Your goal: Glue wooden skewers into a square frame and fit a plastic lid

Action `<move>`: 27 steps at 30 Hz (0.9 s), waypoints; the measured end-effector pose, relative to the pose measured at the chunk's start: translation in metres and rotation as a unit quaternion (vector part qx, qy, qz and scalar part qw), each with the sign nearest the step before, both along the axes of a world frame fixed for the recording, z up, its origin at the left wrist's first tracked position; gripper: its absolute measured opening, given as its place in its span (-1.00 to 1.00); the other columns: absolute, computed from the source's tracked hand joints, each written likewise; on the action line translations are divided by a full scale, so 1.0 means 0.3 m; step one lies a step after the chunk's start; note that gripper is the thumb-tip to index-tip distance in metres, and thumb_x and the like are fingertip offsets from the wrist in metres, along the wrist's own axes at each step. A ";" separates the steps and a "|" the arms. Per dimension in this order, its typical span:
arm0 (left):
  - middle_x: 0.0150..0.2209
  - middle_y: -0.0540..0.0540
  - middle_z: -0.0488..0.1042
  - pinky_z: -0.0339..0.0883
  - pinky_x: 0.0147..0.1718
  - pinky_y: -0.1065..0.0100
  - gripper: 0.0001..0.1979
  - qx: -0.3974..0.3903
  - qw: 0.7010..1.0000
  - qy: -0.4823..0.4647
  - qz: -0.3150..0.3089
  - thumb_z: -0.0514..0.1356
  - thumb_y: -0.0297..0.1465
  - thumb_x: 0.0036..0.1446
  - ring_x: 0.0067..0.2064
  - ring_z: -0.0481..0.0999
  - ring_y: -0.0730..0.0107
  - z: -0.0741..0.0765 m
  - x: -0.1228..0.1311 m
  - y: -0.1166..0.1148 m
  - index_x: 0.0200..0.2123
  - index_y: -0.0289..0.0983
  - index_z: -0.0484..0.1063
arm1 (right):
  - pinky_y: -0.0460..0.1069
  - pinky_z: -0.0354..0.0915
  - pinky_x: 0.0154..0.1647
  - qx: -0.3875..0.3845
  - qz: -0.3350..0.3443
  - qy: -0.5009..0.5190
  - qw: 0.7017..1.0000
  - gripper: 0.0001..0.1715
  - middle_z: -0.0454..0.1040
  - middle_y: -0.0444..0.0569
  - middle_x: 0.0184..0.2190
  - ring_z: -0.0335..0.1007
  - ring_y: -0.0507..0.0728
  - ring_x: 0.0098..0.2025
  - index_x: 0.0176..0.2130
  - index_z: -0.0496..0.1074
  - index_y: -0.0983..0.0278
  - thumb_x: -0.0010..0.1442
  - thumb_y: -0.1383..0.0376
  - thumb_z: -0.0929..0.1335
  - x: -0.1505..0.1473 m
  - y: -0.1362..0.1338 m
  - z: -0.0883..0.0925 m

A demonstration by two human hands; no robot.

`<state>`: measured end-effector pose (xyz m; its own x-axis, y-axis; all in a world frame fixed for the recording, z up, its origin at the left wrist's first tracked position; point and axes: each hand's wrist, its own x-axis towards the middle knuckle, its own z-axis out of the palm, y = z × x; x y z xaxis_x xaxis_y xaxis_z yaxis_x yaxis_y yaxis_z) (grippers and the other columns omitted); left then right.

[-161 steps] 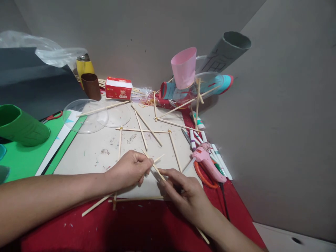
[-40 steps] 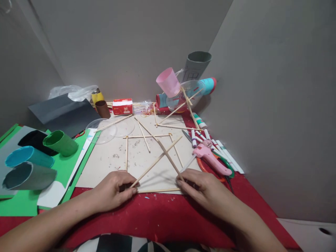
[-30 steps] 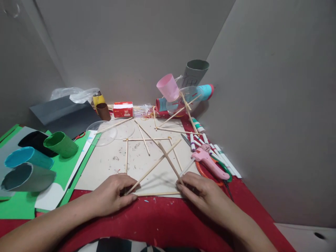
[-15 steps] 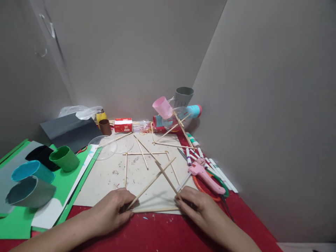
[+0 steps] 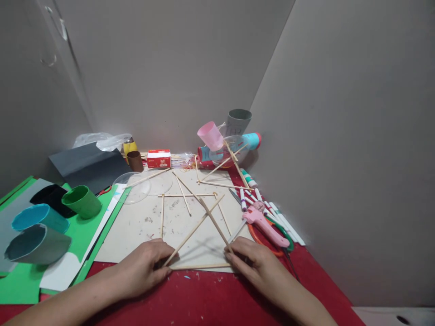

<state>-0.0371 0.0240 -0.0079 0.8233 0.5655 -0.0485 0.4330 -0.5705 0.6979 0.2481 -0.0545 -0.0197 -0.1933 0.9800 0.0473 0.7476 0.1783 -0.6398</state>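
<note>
My left hand pinches the lower end of a thin wooden stick at the near left edge of the white sheet. My right hand has its fingers closed on the near end of a second wooden stick. The two sticks slant up and cross near their upper ends. Between the hands, a third wooden stick lies along the front; its ends are partly hidden by my fingers. Beyond stands or lies a stick frame, with more loose sticks over it.
On the right lie a pink glue gun, scissors and several white markers. Several paper cups, one green, rest at left. A stick structure with a pink cup and a red box are at the back.
The view has shifted slightly, so everything sits a little higher. The upper ends of the crossed sticks have risen slightly; both hands keep their hold.
</note>
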 end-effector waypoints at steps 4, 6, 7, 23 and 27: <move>-0.40 -0.01 0.36 0.13 -0.33 0.38 -0.92 -0.001 1.000 0.015 0.006 0.11 -0.46 0.12 -0.34 0.30 0.40 0.005 0.000 0.000 -0.33 -0.25 0.40 | -0.06 0.16 -0.35 0.004 -0.002 -0.003 1.000 -0.68 0.32 -0.11 -0.47 0.27 0.04 -0.40 -0.45 0.26 0.26 0.34 0.27 0.18 0.001 -0.003 -0.003; -0.39 -0.01 0.38 0.15 -0.33 0.38 -0.92 0.001 1.000 0.011 0.008 0.12 -0.42 0.13 -0.34 0.30 0.40 0.005 0.000 -0.002 -0.31 -0.25 0.41 | -0.07 0.17 -0.36 0.009 -0.002 -0.007 1.000 -0.67 0.33 -0.11 -0.47 0.27 0.04 -0.41 -0.46 0.26 0.26 0.34 0.26 0.19 0.000 -0.005 -0.002; -0.39 -0.02 0.38 0.15 -0.32 0.38 -0.90 0.002 1.000 0.009 0.010 0.12 -0.40 0.14 -0.34 0.30 0.40 0.006 0.000 -0.002 -0.29 -0.25 0.42 | -0.06 0.17 -0.36 0.011 -0.002 -0.008 1.000 -0.67 0.34 -0.11 -0.47 0.27 0.04 -0.41 -0.45 0.27 0.26 0.34 0.26 0.19 -0.001 -0.005 -0.001; -0.26 -0.09 0.51 0.35 -0.21 0.32 -0.72 0.031 0.992 -0.082 0.093 0.16 -0.34 0.16 -0.23 0.47 0.35 0.033 0.008 -0.025 -0.05 -0.26 0.41 | -0.05 0.21 -0.33 0.020 0.017 -0.019 0.999 -0.68 0.39 -0.07 -0.43 0.32 0.06 -0.38 -0.39 0.37 0.27 0.35 0.28 0.18 0.011 -0.003 -0.001; -0.15 -0.12 0.53 0.38 -0.12 0.28 -0.59 0.058 0.987 -0.108 0.102 0.15 -0.34 0.18 -0.14 0.50 0.33 0.079 0.034 -0.035 0.11 -0.21 0.30 | -0.05 0.23 -0.31 0.033 0.020 0.000 0.999 -0.71 0.41 -0.06 -0.41 0.33 0.07 -0.36 -0.37 0.40 0.27 0.33 0.30 0.19 0.016 0.000 -0.008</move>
